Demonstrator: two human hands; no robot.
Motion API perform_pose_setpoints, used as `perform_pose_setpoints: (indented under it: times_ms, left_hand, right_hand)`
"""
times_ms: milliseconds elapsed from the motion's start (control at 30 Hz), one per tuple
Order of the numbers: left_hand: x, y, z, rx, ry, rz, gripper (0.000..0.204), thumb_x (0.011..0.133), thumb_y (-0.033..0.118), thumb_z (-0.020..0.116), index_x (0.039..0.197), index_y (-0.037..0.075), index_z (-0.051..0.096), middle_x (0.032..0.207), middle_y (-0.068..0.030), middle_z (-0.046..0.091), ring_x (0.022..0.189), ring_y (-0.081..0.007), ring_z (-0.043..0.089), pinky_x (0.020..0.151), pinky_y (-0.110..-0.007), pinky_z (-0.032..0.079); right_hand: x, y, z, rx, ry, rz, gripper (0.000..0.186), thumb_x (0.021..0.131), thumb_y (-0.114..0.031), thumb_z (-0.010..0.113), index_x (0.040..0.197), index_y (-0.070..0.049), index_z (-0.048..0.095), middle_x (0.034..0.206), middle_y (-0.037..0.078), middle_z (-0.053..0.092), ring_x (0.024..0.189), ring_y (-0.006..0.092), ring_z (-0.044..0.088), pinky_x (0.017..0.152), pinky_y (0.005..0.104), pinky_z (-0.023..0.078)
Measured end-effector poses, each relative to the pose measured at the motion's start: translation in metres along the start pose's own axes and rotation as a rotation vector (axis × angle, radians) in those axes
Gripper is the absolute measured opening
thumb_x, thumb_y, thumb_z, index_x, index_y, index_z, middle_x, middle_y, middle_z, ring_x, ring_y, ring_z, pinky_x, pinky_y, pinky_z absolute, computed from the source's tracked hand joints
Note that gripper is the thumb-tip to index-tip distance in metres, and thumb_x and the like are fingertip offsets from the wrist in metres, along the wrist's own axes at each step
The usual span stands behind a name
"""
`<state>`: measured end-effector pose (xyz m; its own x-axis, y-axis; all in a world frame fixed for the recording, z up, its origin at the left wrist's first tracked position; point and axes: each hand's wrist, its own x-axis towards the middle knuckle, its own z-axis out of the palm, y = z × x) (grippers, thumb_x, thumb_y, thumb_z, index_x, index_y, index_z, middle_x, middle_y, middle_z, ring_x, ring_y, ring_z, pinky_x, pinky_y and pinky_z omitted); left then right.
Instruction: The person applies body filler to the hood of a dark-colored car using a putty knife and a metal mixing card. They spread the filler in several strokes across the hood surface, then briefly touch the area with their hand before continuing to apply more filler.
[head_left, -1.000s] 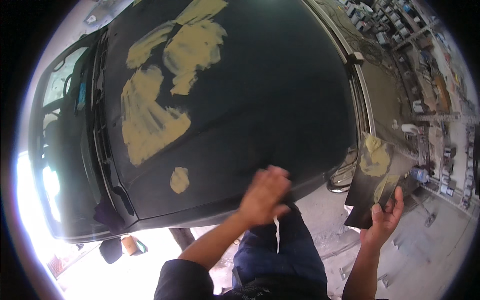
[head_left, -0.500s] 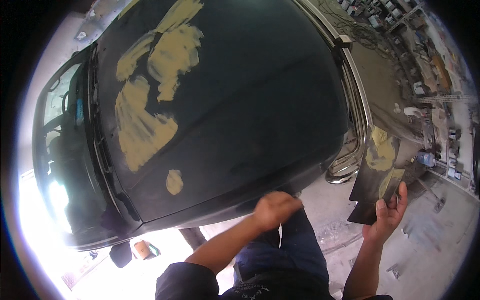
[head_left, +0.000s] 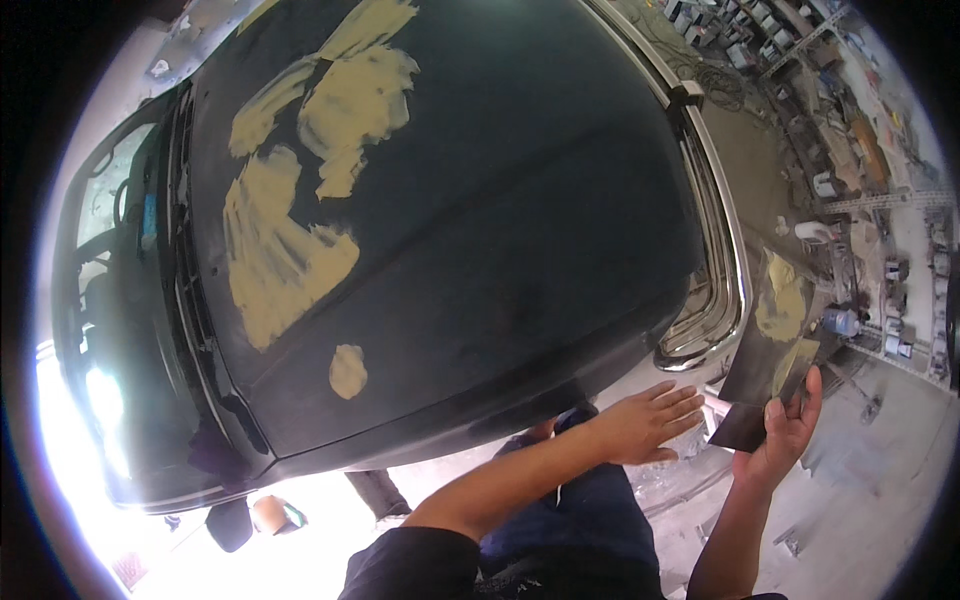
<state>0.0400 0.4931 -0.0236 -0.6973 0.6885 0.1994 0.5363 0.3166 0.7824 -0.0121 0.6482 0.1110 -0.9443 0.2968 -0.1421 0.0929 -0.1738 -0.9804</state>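
Note:
My left hand (head_left: 648, 424) is stretched out flat, fingers apart and holding nothing, between the car's front corner and my right hand. In my right hand (head_left: 783, 432) is a dark flat putty board (head_left: 752, 360) with a yellowish filler lump (head_left: 783, 297) on its upper part. A smaller, putty-smeared spreader (head_left: 795, 365) is gripped together with it, thumb on top. Across the dark car hood (head_left: 520, 230) lie several smeared patches of the same filler (head_left: 285, 265), with one small round dab (head_left: 348, 371) nearer me.
The windshield (head_left: 125, 300) lies to the left, with a side mirror (head_left: 230, 525) below it. A chrome grille (head_left: 705, 335) runs along the hood's front edge. Shelves (head_left: 885, 200) crowded with cans and bottles stand at the far right. A brown cardboard-coloured object (head_left: 270, 514) rests at the lower left.
My left hand has swung right toward the board, and its curled fingers have stretched out. My right hand, still gripping the board and spreader, has shifted slightly right in the view.

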Motion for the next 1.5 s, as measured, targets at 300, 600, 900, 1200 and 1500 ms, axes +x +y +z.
perform_pose_setpoints:
  times_ms: [300,600,900,1200,1500]
  left_hand:
    - [-0.096,-0.082,-0.151,0.728,0.398,-1.074,0.086,0.086,0.048,0.058,0.147,-0.001,0.023,0.156,-0.0232,0.011,0.145,-0.0382,0.003,0.116,-0.051,0.002]
    - [-0.031,-0.036,-0.072,0.315,0.217,-0.301,0.081,0.086,0.051,0.056,0.144,0.001,0.031,0.153,-0.0185,0.025,0.144,-0.0330,0.017,0.117,-0.048,0.011]
    - [-0.260,-0.018,-0.140,0.708,0.474,-1.200,0.089,0.086,0.051,0.057,0.148,0.000,0.019,0.157,-0.0173,0.013,0.147,-0.0310,0.007,0.117,-0.049,0.004]
    - [-0.393,0.025,-0.127,0.854,0.718,-1.616,0.082,0.089,0.042,0.055,0.146,-0.006,0.020,0.154,-0.0244,0.016,0.145,-0.0372,0.010,0.116,-0.050,0.007]
    - [-0.223,-0.011,-0.133,0.616,0.549,-1.060,0.085,0.086,0.051,0.057,0.144,-0.005,0.028,0.153,-0.0231,0.021,0.145,-0.0347,0.013,0.117,-0.047,0.008]
  right_hand:
    - [-0.024,0.002,0.009,-0.009,0.027,-0.048,0.072,0.078,0.001,0.064,0.142,-0.005,0.033,0.124,0.013,0.055,0.115,0.0229,0.053,0.101,0.0376,0.043]
    - [-0.039,0.010,0.022,-0.031,-0.062,-0.100,0.072,0.077,-0.003,0.068,0.141,-0.005,0.036,0.127,0.011,0.053,0.117,0.0232,0.052,0.103,0.0384,0.041]
    - [-0.063,0.017,0.050,-0.051,-0.268,-0.071,0.066,0.081,0.000,0.062,0.142,-0.006,0.037,0.126,0.012,0.056,0.116,0.0222,0.053,0.105,0.0380,0.038]
    - [-0.078,0.022,0.079,-0.078,-0.371,-0.038,0.066,0.081,-0.003,0.062,0.142,-0.005,0.037,0.123,0.012,0.056,0.115,0.0208,0.052,0.104,0.0351,0.037]
    - [-0.097,0.030,0.089,-0.203,-0.346,-0.063,0.068,0.078,-0.005,0.062,0.142,-0.004,0.038,0.121,0.009,0.054,0.111,0.0176,0.052,0.102,0.0304,0.036]
